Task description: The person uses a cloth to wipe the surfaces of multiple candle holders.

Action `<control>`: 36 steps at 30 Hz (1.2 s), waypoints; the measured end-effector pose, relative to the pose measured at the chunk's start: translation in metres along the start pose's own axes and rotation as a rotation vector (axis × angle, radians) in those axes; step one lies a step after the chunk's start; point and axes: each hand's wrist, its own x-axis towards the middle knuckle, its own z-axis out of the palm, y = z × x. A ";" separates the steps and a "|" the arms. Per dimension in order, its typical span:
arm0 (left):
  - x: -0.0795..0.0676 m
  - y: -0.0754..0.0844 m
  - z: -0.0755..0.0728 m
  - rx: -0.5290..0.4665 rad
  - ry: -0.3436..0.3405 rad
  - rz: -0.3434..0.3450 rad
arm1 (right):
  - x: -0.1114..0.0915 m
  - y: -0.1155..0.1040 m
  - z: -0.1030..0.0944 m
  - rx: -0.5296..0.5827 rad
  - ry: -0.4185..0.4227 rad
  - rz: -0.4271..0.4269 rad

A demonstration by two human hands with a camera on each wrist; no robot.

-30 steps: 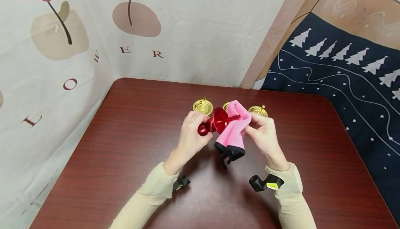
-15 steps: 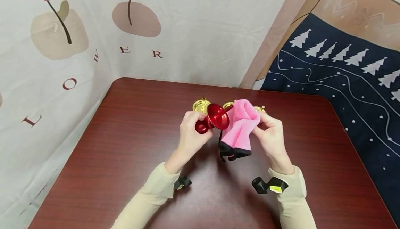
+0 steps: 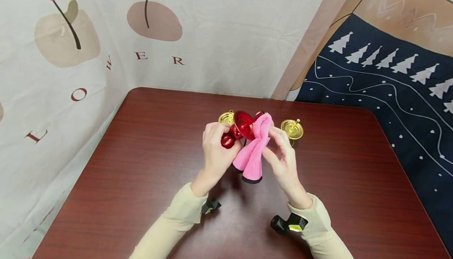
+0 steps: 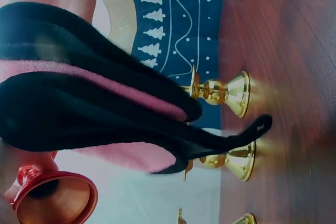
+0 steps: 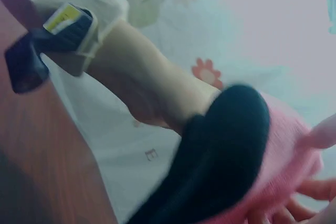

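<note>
My left hand grips a shiny red candlestick by its stem, tilted in the air with its dish and spike toward the right. A folded pink cloth with black trim hangs from my right hand, pinched between thumb and fingers. Its upper fold overlaps the candlestick's spike in the head view. In the left wrist view, the cloth's black edge and a black loop hang close to the lens, and the candlestick's hollow red base shows below.
Gold candlesticks stand toward the back of the brown table: one at left, one at right, and a middle one mostly hidden in the head view. Printed curtains hang behind the table.
My right hand and the cloth moved right, then back left over the candlestick's spike. The right gold candlestick is uncovered again. My left hand tilted the red candlestick slightly and raised it a little.
</note>
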 end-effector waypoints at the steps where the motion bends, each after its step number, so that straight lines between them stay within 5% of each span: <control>1: 0.000 0.001 0.000 0.006 0.006 0.008 | -0.001 -0.001 0.003 -0.041 0.004 0.000; 7: 0.000 0.002 0.002 -0.006 0.015 0.019 | -0.002 0.001 0.011 -0.410 0.105 -0.024; 18: 0.004 -0.005 -0.011 -0.114 -0.044 -0.030 | 0.011 -0.006 -0.014 -0.528 0.195 -0.185; 26: 0.002 -0.004 -0.014 -0.150 -0.173 -0.046 | 0.011 -0.006 -0.010 -0.768 0.142 -0.265; 31: 0.001 -0.003 -0.012 -0.143 -0.169 -0.041 | 0.010 -0.009 -0.008 -0.878 0.069 -0.315; 36: -0.001 -0.005 -0.012 -0.121 -0.158 -0.039 | 0.011 -0.011 -0.011 -0.860 0.027 -0.373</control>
